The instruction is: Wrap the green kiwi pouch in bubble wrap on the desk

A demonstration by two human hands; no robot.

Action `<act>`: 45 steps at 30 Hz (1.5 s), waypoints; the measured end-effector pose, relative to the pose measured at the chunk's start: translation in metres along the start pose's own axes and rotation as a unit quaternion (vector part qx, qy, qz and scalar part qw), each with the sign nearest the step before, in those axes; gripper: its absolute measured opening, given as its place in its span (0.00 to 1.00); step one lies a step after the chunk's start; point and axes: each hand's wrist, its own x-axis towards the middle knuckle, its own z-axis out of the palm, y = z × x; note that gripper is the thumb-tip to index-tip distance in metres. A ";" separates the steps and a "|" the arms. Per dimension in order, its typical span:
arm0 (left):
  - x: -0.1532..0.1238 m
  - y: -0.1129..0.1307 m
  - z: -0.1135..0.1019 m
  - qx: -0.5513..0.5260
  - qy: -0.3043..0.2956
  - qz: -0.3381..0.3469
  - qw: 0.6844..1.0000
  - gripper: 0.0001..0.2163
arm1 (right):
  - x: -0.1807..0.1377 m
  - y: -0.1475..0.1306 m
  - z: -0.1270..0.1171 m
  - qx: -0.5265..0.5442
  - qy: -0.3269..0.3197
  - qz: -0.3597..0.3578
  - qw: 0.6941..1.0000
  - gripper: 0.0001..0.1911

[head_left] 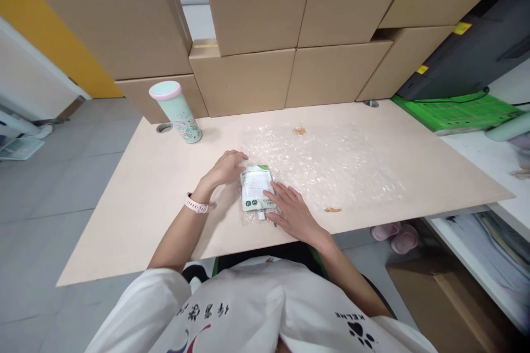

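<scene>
A white and green spouted pouch [255, 186] lies flat on the left end of a clear bubble wrap sheet [331, 162], its capped spout pointing toward me. My right hand [293, 210] rests palm down at the pouch's right side, fingers spread, with fingertips touching the pouch. My left hand [228, 167], a pale pink band on its wrist, is at the pouch's upper left corner. Its fingers are loosely bent and a little apart, by the left edge of the wrap; no firm grip shows.
On the pale tabletop [136, 215], a mint tumbler with a pink lid [179, 113] stands at the back left. Cardboard boxes [248, 80] line the rear edge. To the right are a green crate [459, 113] and a white shelf [476, 160]. Pink slippers [403, 240] lie on the floor.
</scene>
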 end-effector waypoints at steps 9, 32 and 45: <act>-0.044 -0.009 0.025 -0.353 -0.025 -0.153 0.923 0.27 | 0.004 -0.011 0.001 0.007 0.015 0.034 0.999 0.25; -0.049 -0.011 0.037 -0.428 -0.060 -0.097 0.897 0.34 | 0.014 -0.021 0.014 -0.086 0.070 0.061 0.992 0.31; -0.055 0.015 0.022 -0.487 -0.051 -0.094 0.867 0.31 | 0.011 -0.020 0.011 -0.022 0.079 0.048 0.995 0.28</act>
